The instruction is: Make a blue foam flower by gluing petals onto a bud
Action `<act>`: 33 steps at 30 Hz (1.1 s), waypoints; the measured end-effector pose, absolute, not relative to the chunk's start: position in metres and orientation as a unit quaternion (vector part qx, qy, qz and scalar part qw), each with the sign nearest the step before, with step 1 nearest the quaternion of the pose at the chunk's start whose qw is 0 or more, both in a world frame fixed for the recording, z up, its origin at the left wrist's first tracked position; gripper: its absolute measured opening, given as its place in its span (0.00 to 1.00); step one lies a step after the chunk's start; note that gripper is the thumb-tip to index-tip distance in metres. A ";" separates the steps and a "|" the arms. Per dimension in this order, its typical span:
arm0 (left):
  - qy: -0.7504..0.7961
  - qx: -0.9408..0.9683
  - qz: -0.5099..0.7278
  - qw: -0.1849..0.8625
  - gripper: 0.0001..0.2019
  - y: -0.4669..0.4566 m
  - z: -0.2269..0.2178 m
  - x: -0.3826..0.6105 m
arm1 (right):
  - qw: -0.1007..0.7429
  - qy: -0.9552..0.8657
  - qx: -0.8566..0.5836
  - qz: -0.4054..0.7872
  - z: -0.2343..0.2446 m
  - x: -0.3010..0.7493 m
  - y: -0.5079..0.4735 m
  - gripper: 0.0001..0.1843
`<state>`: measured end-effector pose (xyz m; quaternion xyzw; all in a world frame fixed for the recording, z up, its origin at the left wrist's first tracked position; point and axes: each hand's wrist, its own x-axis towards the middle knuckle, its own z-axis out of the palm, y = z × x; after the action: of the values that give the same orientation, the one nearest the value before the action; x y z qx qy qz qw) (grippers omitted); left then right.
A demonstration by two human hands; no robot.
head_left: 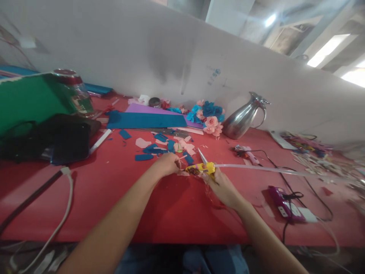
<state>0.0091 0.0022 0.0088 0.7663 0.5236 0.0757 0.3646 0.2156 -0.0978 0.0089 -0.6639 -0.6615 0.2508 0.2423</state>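
My right hand (pixel 224 187) is wrapped round a yellow hot glue gun (pixel 210 168), its dark, stained nozzle end pointing left. A long clear glue stick (pixel 253 167) runs out of its back to the right. Scissors (pixel 202 155) show a blade angled up beside the gun; they seem to be in the same hand. My left hand (pixel 169 165) is closed in a pinch near the nozzle, with a small pink paper piece (pixel 181 173) at its fingertips. Blue and pink paper cuttings (pixel 143 143) lie just beyond both hands.
Pink and blue paper flowers (pixel 211 121), a steel jug (pixel 241 118) and a blue paper strip (pixel 145 120) line the back wall. At right are a second glue gun (pixel 247 154) and a purple power strip (pixel 282 205) with cords. A jar (pixel 75 95) stands left.
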 end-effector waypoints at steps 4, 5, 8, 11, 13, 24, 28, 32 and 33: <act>0.521 0.765 0.084 0.369 0.12 0.003 0.009 0.009 | 0.286 -0.651 -0.649 0.271 0.003 0.218 -0.095 0.18; 0.522 0.763 0.085 0.372 0.10 0.003 0.009 0.009 | 0.305 -0.647 -0.639 0.282 0.002 0.219 -0.093 0.18; 0.531 0.749 0.094 0.384 0.05 0.002 0.010 0.009 | 0.385 -0.611 -0.608 0.332 0.000 0.230 -0.080 0.20; 0.527 0.732 0.116 0.416 0.04 0.001 0.011 0.007 | 0.421 -0.518 -0.627 0.402 0.003 0.249 -0.061 0.22; 0.517 0.710 0.165 0.449 0.03 0.001 0.012 0.006 | 0.405 -0.461 -0.668 0.422 0.004 0.265 -0.047 0.22; 0.463 0.464 0.433 0.620 0.13 0.004 0.024 -0.003 | 0.346 -0.451 -0.806 0.165 0.007 0.303 -0.038 0.10; 0.458 0.462 0.440 0.620 0.13 0.000 0.029 -0.002 | 0.441 -0.558 -0.682 0.168 0.031 0.246 -0.043 0.16; 0.445 0.467 0.445 0.621 0.12 -0.002 0.030 -0.003 | 0.488 -0.575 -0.506 0.419 0.046 0.176 -0.032 0.19; 0.441 0.468 0.447 0.621 0.12 -0.002 0.030 -0.003 | 0.492 -0.575 -0.478 0.446 0.046 0.164 -0.028 0.17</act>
<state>-0.0030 -0.0017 0.0302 0.4683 0.4410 0.4473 0.6214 0.1643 -0.0276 0.0456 -0.4780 -0.5751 0.4463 0.4916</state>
